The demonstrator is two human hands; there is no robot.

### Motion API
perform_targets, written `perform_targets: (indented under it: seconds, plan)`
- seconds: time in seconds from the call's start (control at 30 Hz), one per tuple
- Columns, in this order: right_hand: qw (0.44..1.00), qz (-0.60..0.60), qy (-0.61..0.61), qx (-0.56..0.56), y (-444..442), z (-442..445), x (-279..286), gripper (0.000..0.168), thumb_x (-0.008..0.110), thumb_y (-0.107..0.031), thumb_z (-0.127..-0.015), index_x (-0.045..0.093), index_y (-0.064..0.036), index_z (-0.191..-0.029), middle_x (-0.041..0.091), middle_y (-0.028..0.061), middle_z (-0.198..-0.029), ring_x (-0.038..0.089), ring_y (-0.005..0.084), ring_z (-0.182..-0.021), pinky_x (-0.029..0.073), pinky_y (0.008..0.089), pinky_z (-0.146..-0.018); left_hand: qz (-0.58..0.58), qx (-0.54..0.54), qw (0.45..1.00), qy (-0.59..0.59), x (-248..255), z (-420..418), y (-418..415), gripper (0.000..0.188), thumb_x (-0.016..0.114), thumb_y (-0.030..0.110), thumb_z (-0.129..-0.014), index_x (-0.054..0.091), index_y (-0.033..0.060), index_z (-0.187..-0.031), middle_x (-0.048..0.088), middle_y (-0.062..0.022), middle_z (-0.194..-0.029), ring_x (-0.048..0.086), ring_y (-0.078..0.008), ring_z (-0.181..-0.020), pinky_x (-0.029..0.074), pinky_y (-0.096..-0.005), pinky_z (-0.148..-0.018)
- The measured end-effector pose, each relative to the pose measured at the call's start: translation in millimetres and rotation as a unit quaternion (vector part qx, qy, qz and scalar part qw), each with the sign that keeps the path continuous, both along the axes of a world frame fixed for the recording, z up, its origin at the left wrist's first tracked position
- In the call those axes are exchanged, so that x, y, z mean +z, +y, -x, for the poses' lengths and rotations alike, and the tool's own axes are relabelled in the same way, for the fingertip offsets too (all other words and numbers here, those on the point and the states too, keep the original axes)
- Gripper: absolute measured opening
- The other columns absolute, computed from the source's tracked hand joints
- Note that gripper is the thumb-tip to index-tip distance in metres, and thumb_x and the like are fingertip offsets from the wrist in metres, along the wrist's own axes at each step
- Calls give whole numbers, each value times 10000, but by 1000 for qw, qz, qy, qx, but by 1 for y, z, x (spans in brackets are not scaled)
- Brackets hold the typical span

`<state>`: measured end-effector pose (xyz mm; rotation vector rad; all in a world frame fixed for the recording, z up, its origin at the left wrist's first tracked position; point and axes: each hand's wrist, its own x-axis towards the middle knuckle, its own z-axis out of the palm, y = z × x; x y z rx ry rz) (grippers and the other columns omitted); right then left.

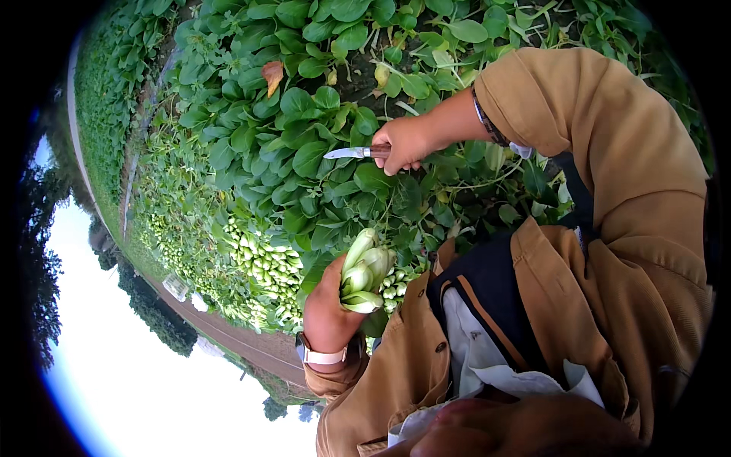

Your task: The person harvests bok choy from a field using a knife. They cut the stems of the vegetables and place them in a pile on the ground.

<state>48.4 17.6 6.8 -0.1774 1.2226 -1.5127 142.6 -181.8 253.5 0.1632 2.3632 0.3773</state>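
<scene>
My right hand (pixel 405 143) grips the wooden handle of a small knife (pixel 354 152). Its bare blade points left, just over the broad green leaves of bok choy plants (pixel 311 160) in the bed. Lower in the view, my left hand (pixel 328 311) is wrapped around a bunch of bok choy (pixel 368 271). The bunch's pale, thick stem bases face me, and its leaves are mostly hidden behind the hand. A gap separates the blade from the held bunch.
Cut bok choy (pixel 265 263) lies in a pile left of my left hand, with more stems (pixel 394 288) beside the held bunch. A pale crate (pixel 175 287) stands farther off, near a bare-earth strip (pixel 274 348). Yellowing leaves (pixel 381 74) and weeds grow among the plants.
</scene>
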Motion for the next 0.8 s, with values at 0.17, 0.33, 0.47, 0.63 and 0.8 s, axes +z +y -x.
perform_targets:
  seconds: [0.17, 0.33, 0.47, 0.63, 0.8]
  plan:
    - [976, -94, 185, -63, -14, -11, -41, 249, 651, -210, -775, 568, -32, -928, 599, 100, -777, 614, 195, -700, 484, 360, -595, -30, 42, 999, 1, -25, -26, -12, 618, 800, 138, -700, 517, 45, -1241, 639, -164, -1069, 656, -319, -915, 524, -356, -773]
    - [940, -241, 99, -220, -33, -18, -88, 180, 640, -182, -799, 521, -66, -868, 542, 67, -754, 516, 201, -646, 425, 364, -603, -51, 106, 991, 58, -38, -64, -33, 626, 799, 146, -711, 501, 14, -1245, 632, -165, -1068, 645, -313, -919, 510, -344, -801]
    - [961, -194, -97, -172, -49, -35, -108, 381, 679, -233, -822, 534, -32, -1111, 569, 97, -868, 547, 226, -714, 419, 391, -594, -61, 156, 985, 48, -56, -95, -48, 619, 795, 160, -721, 495, 5, -1240, 637, -169, -1042, 648, -312, -908, 514, -353, -783]
    - [946, -237, -93, -200, -75, -55, -129, 237, 623, -121, -824, 597, 22, -1011, 618, 155, -800, 554, 271, -610, 414, 391, -517, -57, 166, 983, 55, -71, -100, -49, 652, 803, 214, -715, 492, 38, -1260, 638, -199, -1058, 650, -370, -903, 532, -399, -731]
    - [914, -233, -220, -249, -82, -54, -127, 410, 675, -139, -822, 493, -93, -1187, 581, 95, -852, 551, 212, -676, 432, 346, -561, -57, 168, 981, 79, -75, -98, -56, 663, 806, 214, -711, 484, 48, -1267, 648, -193, -1027, 652, -378, -869, 537, -405, -707]
